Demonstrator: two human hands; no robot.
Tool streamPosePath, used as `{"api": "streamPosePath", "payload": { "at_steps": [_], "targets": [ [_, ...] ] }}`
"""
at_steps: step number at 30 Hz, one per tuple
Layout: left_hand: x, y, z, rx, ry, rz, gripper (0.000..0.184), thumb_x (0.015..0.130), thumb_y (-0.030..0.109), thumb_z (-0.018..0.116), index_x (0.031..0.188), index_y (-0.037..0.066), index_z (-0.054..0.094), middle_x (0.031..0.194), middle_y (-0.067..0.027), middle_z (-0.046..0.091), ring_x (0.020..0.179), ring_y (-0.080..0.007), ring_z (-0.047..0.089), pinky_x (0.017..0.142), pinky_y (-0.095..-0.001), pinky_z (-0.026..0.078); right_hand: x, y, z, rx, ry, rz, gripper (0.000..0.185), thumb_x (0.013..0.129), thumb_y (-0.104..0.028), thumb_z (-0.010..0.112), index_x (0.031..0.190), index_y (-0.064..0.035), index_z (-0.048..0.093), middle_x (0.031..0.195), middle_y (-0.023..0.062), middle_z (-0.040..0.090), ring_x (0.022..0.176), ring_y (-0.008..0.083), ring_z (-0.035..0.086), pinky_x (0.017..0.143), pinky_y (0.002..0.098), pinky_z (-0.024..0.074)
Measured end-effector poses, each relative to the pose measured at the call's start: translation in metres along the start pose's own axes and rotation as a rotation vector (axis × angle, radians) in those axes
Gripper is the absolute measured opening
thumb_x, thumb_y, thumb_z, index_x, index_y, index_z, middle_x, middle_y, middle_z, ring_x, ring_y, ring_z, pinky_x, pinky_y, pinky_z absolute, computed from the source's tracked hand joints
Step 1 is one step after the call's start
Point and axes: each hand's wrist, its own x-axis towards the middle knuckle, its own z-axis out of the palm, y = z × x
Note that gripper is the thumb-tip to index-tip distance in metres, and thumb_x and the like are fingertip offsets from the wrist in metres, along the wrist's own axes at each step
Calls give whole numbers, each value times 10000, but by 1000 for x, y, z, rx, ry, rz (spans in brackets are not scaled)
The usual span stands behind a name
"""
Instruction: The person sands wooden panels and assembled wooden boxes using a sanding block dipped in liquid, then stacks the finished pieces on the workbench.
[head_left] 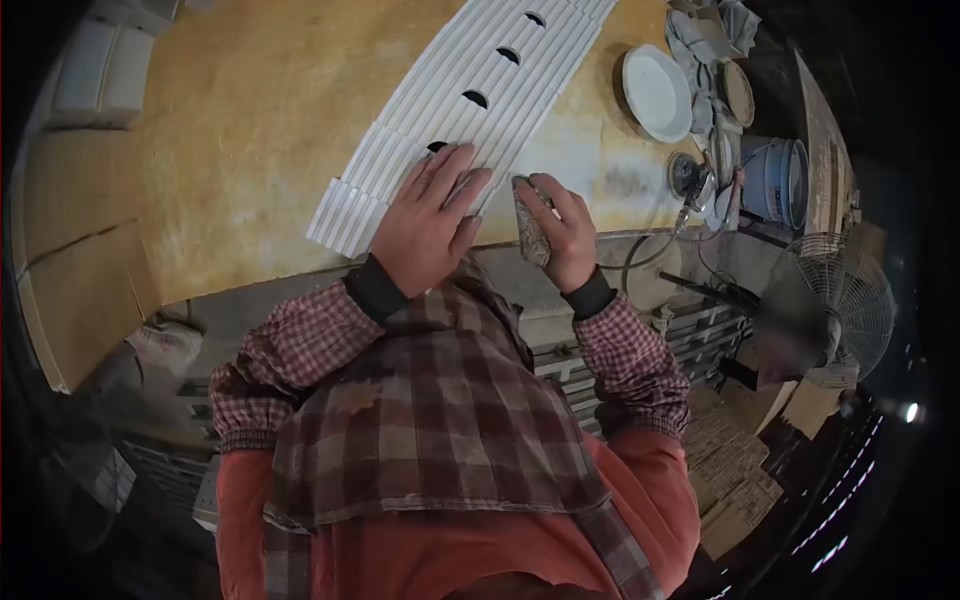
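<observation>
Filling the lower centre of the frame, a plaid apron (430, 420) lies nearest to the camera, with a checked sleeve on each side. Just above it, at the centre, the right hand (568, 235) has its grip closed around a grey, speckled block (532, 228), held near the front edge of the tabletop (240, 150). The left hand (425, 225) lies palm down, its grip open and its fingers slightly spread, on the near part of a white ridged panel (430, 105). This panel rests on the tabletop and extends obliquely to the top edge of the frame; dark openings form a line along it. At right, beyond the tabletop, stands a wire-caged fan (850, 310). Farther away, toward the upper right, are a pale basin (657, 93) on the tabletop and a blue bucket (773, 180) beside it; white boxes (85, 75) occupy the upper left.
</observation>
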Motion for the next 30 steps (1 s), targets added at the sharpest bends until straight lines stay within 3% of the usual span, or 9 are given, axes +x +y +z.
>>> {"api": "streamPosePath", "payload": {
  "at_steps": [4,8,11,13,17,20,23,26,30],
  "targets": [
    [-5,-3,-7,45,-24,-4,442,723,124,574,1142,38,464,1268,-143,339,1183,-291,325,974,-400,280,15,-13,-1,184,61,177,485,598,101,555,1066,-27,553,1092,124,504,929,297,526,774,339,433],
    [-11,-9,-9,-8,15,26,435,742,128,555,1155,38,453,1263,-149,349,1179,-299,334,971,-412,281,7,-19,8,23,-16,64,482,593,52,582,1064,-44,556,1078,118,508,901,289,526,756,335,436],
    [-12,-11,-13,5,13,30,452,739,131,560,1165,37,445,1257,-152,353,1176,-288,338,974,-405,274,4,-22,9,113,46,11,461,602,16,589,1058,-33,555,1041,124,524,820,286,529,701,326,445],
    [-8,-4,-21,35,-48,1,460,740,134,563,1172,34,440,1257,-162,353,1178,-306,336,973,-419,276,12,-32,1,88,47,68,475,627,-34,580,1099,-63,539,1079,99,495,871,268,510,720,350,420],
    [-16,-9,-19,2,37,31,442,738,132,555,1156,32,450,1256,-143,360,1165,-290,350,971,-403,276,-3,-31,16,-161,-10,-66,507,646,-10,540,1150,-27,479,1121,125,454,802,252,488,745,379,400],
    [-15,-8,-22,-2,34,34,449,736,134,560,1160,35,448,1255,-150,361,1165,-288,351,978,-402,271,0,-34,5,-78,15,-80,441,656,-4,547,1095,-36,536,1090,117,481,806,261,499,744,355,409],
    [-17,-8,-23,9,26,28,446,737,147,561,1155,35,453,1254,-149,362,1165,-291,351,976,-398,275,6,-42,8,134,140,102,422,651,-3,563,1070,-58,557,1065,92,494,865,272,504,720,338,410],
    [-17,-8,-22,19,36,25,447,734,146,564,1152,33,454,1258,-150,360,1166,-288,351,972,-394,281,7,-36,16,-106,41,-18,461,642,-15,552,1102,-24,517,1094,102,472,796,237,497,725,343,396],
    [-11,-4,-25,39,2,13,454,727,138,566,1153,30,452,1250,-150,366,1168,-296,348,967,-407,286,7,-35,14,-156,11,-62,467,634,-1,535,1100,8,502,1103,123,457,762,231,491,738,354,381]
  ]
}}
